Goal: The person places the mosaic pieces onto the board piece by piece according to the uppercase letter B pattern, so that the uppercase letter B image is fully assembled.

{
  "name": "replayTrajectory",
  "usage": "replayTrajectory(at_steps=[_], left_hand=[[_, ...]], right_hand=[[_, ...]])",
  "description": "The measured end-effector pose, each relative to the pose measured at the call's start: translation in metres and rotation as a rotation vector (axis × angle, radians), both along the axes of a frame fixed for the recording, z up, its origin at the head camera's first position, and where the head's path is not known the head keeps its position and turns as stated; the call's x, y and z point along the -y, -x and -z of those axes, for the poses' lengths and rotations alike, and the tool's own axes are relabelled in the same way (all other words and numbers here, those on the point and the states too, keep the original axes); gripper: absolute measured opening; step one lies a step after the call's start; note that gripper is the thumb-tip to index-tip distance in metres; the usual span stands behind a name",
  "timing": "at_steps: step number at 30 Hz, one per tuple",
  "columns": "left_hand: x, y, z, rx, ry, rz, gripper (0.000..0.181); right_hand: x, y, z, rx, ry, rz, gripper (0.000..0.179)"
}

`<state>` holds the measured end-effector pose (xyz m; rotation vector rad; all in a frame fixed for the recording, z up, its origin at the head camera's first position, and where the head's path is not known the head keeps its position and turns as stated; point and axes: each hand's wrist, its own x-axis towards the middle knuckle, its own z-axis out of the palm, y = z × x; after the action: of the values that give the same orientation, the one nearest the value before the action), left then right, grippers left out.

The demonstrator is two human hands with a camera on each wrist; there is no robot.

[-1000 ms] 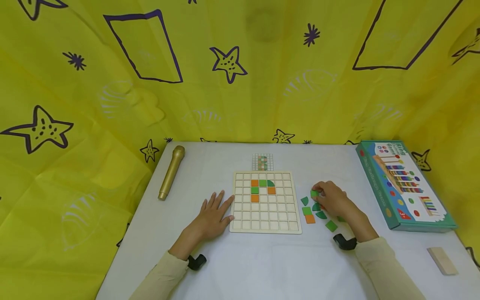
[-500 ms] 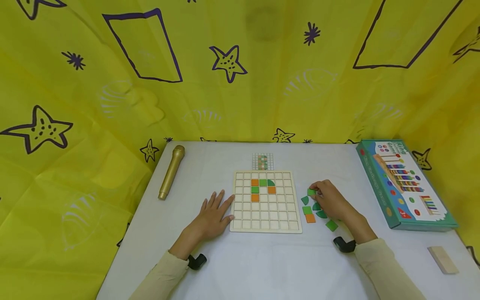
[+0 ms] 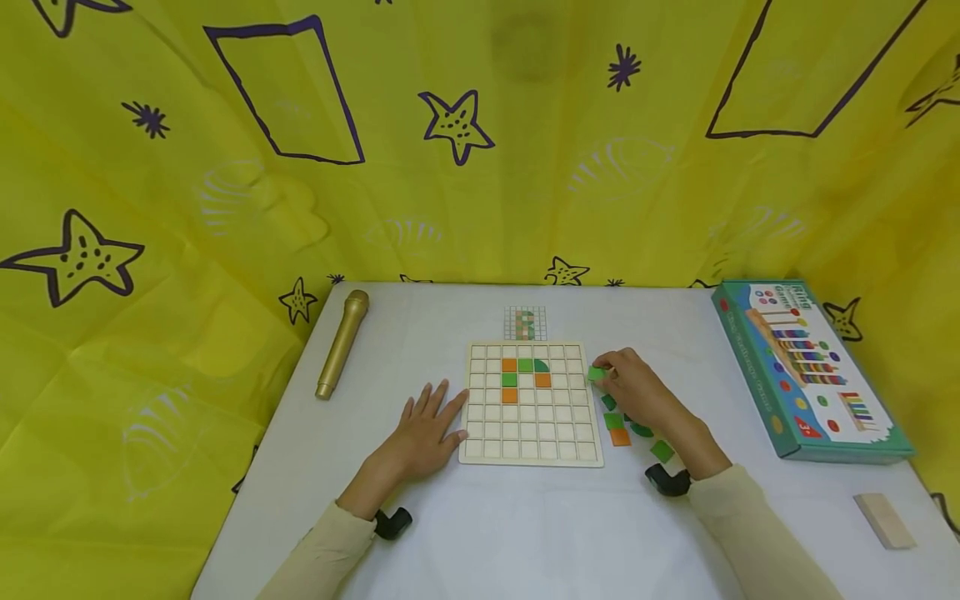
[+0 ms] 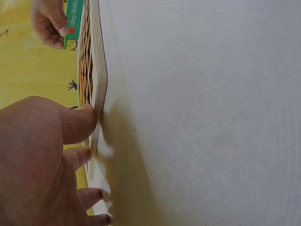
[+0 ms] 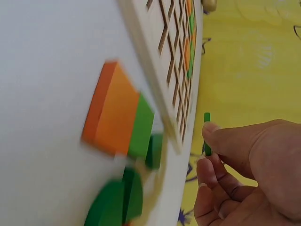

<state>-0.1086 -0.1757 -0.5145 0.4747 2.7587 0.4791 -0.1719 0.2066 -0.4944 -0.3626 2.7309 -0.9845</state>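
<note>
My right hand (image 3: 637, 387) pinches a light green square tile (image 3: 596, 373) between thumb and fingers, just off the right edge of the wooden grid board (image 3: 519, 433). In the right wrist view the tile (image 5: 207, 117) is seen edge-on. My left hand (image 3: 420, 437) rests with fingers spread, its thumb and index fingertip at the board's left edge. Orange and green square tiles and a dark green quarter-circle (image 3: 542, 366) sit in the board's upper cells. Beneath my right hand lie loose tiles, among them an orange square (image 3: 620, 437) and a green square (image 3: 662, 452), some partly hidden.
A small card (image 3: 525, 323) printed with a coloured grid pattern lies behind the board. At the back left is a gold microphone (image 3: 342, 346). A green game box (image 3: 817, 375) occupies the right side, with a pale wooden block (image 3: 885, 521) in front of it.
My right hand has moved left and slightly away from me, from over the loose tiles to the board's right edge, carrying the green square tile. The left hand stays put.
</note>
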Motion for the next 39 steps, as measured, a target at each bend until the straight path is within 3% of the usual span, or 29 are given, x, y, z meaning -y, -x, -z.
replayTrajectory(at_steps=[12, 19, 27, 39], left_hand=[[0.001, 0.001, -0.001, 0.008, -0.005, 0.006, 0.067], [0.002, 0.001, 0.000, 0.001, -0.004, 0.007, 0.067], [0.001, 0.000, 0.000, -0.002, -0.017, 0.001, 0.066], [0.001, 0.000, 0.000, 0.004, -0.008, 0.004, 0.067]], right_hand=[[0.062, 0.001, 0.005, -0.012, 0.032, -0.117, 0.030], [0.086, -0.002, 0.009, -0.079, -0.022, -0.171, 0.022], [0.097, -0.009, 0.009, -0.172, -0.106, -0.239, 0.010], [0.093, -0.011, 0.010, -0.170, -0.076, -0.245, 0.014]])
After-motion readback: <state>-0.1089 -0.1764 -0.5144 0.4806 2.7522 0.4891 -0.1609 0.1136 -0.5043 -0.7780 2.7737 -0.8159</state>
